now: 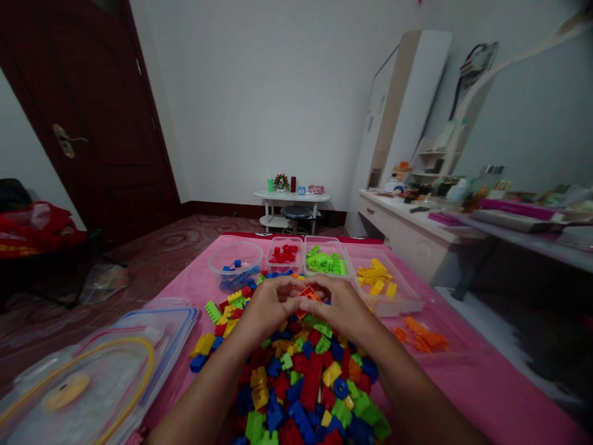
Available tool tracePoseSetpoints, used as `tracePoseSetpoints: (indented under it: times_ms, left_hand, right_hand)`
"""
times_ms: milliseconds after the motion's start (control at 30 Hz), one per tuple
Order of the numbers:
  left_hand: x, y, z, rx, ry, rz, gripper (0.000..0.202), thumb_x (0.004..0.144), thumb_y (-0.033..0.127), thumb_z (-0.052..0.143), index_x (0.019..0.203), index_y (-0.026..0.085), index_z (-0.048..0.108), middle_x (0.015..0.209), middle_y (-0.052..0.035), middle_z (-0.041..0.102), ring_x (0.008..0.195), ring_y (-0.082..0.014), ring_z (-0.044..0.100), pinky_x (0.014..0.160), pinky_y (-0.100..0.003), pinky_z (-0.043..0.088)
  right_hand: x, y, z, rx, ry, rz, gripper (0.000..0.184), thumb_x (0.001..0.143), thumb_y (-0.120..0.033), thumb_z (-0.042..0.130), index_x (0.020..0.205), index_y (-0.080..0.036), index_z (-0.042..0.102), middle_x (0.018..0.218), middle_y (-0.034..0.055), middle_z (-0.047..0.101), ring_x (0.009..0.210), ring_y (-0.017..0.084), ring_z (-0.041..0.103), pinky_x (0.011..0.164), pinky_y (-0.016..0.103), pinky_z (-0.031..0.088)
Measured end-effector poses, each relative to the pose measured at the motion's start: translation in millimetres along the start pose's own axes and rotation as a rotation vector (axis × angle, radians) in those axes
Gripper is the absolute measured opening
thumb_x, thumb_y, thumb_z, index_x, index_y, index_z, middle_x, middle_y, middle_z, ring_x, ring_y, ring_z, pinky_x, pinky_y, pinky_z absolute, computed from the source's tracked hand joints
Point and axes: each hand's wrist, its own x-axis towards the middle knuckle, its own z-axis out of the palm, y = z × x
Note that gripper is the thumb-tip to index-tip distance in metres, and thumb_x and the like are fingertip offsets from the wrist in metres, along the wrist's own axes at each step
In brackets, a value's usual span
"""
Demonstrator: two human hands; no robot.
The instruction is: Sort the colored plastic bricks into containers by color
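Observation:
An orange toy brick (309, 295) is held between both hands above a heap of mixed building bricks (306, 371). My left hand (274, 303) grips it from the left, thumb on the near side. From the right, my right hand (341, 301) closes on the same brick. The fingertips behind it are partly hidden. Behind the heap stand a round tub (235, 262) with blue bricks, a box with red bricks (284, 254), a box with green bricks (325, 262) and a box with yellow bricks (376, 275). Orange bricks (424, 337) lie in a tray at the right.
Clear plastic lids (152, 346) with coloured rims are stacked on the pink tablecloth (185, 278) at the left. A dressing table (417, 222) runs along the right. Beyond the far edge stand a stool (297, 213) and a low white table (291, 196).

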Motion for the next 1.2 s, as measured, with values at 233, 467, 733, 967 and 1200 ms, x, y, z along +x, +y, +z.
tracePoseSetpoints:
  times_ms: [233,467,733,967,1200]
  left_hand:
    - [-5.6,11.8,9.0,-0.077,-0.036,-0.048,0.034,0.079,0.038,0.055,0.103,0.014,0.061,0.101,-0.0072,0.066,0.078,-0.0168,0.066,0.071,-0.028,0.050]
    - [-6.3,4.6,11.2,0.061,-0.059,0.001,0.028,0.079,0.034,0.056,0.096,0.014,0.065,0.093,-0.0072,0.069,0.085,-0.0190,0.064,0.074,-0.028,0.048]
    - [-13.9,-7.4,24.3,0.465,-0.180,0.202,0.046,0.073,0.028,0.064,0.119,0.025,0.059,0.135,-0.0066,0.050,0.123,-0.0241,0.046,0.102,-0.037,0.035]
    - [-11.8,0.6,13.0,0.770,-0.134,0.134,0.029,0.073,0.028,0.062,0.101,0.025,0.068,0.100,-0.0046,0.069,0.094,-0.0224,0.061,0.080,-0.029,0.043]
    - [-6.5,4.4,-21.1,0.912,-0.013,-0.047,0.030,0.079,0.041,0.053,0.093,0.020,0.071,0.074,-0.0049,0.069,0.069,-0.0187,0.061,0.061,-0.025,0.037]
  right_hand:
    - [-6.5,17.3,-53.1,-0.231,0.142,0.122,0.027,0.072,-0.031,0.063,0.096,-0.021,0.070,0.074,0.0005,0.067,0.067,0.014,0.058,0.059,0.023,0.040]
    - [-31.9,35.9,-125.4,-0.862,0.117,0.596,0.022,0.071,-0.035,0.061,0.088,-0.028,0.073,0.090,0.0070,0.071,0.085,0.027,0.063,0.064,0.032,0.039]
    - [-18.0,20.1,-61.6,-0.602,-0.153,0.305,0.032,0.066,-0.021,0.065,0.097,-0.027,0.070,0.094,0.0032,0.070,0.086,0.021,0.063,0.068,0.027,0.042]
    - [-23.5,14.7,-31.3,-0.540,-0.233,0.181,0.046,0.065,-0.018,0.068,0.111,-0.024,0.063,0.116,0.0064,0.060,0.107,0.024,0.056,0.088,0.033,0.041]
    - [-38.2,-18.0,-19.9,-0.424,-0.509,-0.067,0.044,0.058,-0.035,0.076,0.101,-0.031,0.065,0.097,-0.0023,0.065,0.089,0.019,0.058,0.070,0.026,0.036]
